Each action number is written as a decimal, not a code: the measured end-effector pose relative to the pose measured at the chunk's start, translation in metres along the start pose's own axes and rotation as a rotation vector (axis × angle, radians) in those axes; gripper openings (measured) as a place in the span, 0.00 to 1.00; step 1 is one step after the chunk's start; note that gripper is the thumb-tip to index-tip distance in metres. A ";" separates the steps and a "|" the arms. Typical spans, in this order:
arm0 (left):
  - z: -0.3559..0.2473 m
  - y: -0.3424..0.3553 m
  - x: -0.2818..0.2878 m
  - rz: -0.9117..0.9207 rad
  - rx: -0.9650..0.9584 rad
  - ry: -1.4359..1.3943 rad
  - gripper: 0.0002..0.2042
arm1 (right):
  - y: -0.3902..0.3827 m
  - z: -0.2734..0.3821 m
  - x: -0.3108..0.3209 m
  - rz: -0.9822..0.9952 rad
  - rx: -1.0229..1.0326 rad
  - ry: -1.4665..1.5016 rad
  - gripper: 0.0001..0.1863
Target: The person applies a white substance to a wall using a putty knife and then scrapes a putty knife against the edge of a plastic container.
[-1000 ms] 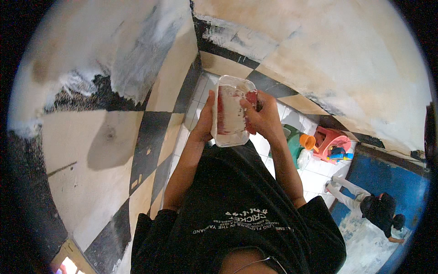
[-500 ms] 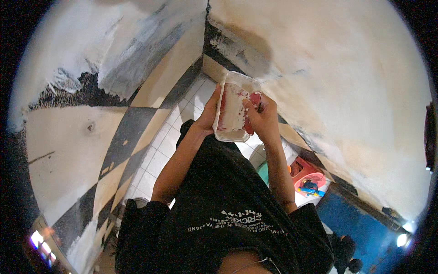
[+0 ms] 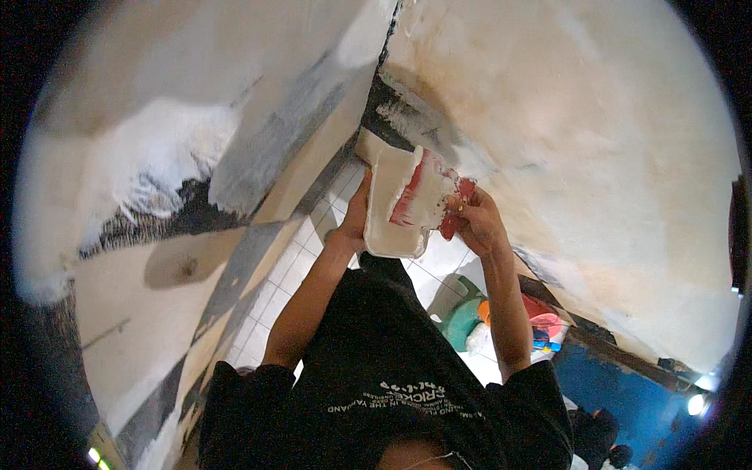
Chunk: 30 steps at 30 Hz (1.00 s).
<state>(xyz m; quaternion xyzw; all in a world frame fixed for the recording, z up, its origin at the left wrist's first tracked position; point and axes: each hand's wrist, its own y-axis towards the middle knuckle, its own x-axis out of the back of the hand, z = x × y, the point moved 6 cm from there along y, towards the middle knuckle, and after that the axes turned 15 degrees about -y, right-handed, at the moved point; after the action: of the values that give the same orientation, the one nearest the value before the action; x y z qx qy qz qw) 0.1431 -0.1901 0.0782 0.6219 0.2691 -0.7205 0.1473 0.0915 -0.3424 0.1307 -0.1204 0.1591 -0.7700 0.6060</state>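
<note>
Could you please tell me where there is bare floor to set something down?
Bare tiles show between the left forearm and the checkered wall, with a smaller patch seen between the tray and the green tub. It is crowded behind the right forearm, where the tub, an orange item, a white bundle and a pink item sit close together.

Patchy cream-and-black walls (image 3: 595, 149) meet above a white tiled floor (image 3: 271, 302).
</note>
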 end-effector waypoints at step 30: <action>0.020 0.015 0.010 0.114 -0.036 0.085 0.32 | -0.044 0.014 0.004 -0.238 0.274 -0.603 0.21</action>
<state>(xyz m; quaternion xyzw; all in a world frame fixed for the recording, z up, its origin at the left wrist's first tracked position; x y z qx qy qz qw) 0.1336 -0.2127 0.0671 0.6636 0.2524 -0.6788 0.1876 0.0562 -0.3378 0.1610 -0.2778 -0.1471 -0.7791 0.5424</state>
